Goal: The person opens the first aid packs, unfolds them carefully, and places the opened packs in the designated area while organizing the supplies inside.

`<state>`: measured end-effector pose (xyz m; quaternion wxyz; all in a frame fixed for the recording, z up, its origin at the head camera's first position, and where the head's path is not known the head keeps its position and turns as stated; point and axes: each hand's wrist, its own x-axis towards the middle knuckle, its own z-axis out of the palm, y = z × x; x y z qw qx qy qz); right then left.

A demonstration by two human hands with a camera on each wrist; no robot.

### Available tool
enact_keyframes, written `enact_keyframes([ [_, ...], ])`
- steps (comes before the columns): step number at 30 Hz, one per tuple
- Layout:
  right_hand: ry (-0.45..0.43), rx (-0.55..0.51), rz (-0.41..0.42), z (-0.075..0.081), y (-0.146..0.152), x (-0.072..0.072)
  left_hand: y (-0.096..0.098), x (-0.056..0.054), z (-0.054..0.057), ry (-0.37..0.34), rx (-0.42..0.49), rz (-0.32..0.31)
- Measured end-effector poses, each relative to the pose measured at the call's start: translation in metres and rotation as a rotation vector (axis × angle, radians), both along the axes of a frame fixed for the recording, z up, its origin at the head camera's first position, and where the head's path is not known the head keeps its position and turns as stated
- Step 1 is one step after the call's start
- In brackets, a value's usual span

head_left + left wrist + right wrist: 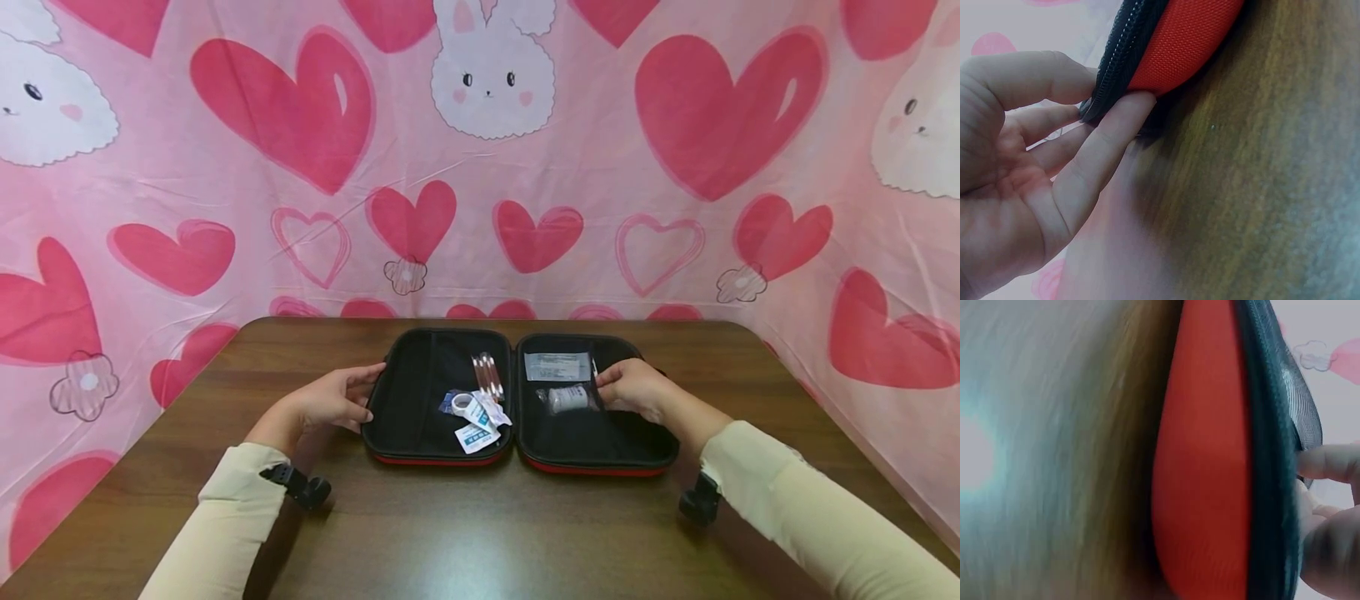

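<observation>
A black case with red sides lies open on the table, seen in the head view as a left half [405, 392] and a right half [600, 437]. My left hand [333, 400] holds the left half's outer edge, thumb on the red side [1179, 50], a finger at the zipper [1113, 69]. My right hand [633, 387] reaches over the right half, its fingertips pinching the dark mesh pocket [1304, 412], which stands raised in the right wrist view. Just left of those fingers lie a plastic-wrapped bandage roll [567, 398] and a flat grey packet [557, 367].
In the left half sit several brown swab sticks [487, 377], a white tape roll [461, 403] and blue-and-white sachets [477, 437]. The brown wooden table [465, 533] extends around the case. Behind it hangs a pink heart-patterned cloth [465, 158].
</observation>
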<state>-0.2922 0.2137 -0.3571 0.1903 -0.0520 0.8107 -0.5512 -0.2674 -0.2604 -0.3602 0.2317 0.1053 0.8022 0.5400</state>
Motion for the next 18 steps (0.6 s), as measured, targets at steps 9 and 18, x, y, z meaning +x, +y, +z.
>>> enact_keyframes([
  [9, 0.228, 0.299, 0.123, 0.012, 0.008, 0.006, 0.000, 0.000, -0.001, -0.004, 0.021, -0.003],
  [18, 0.369, 0.358, 0.218, 0.023, 0.009, 0.006, 0.000, 0.000, -0.001, -0.004, 0.029, -0.002],
])
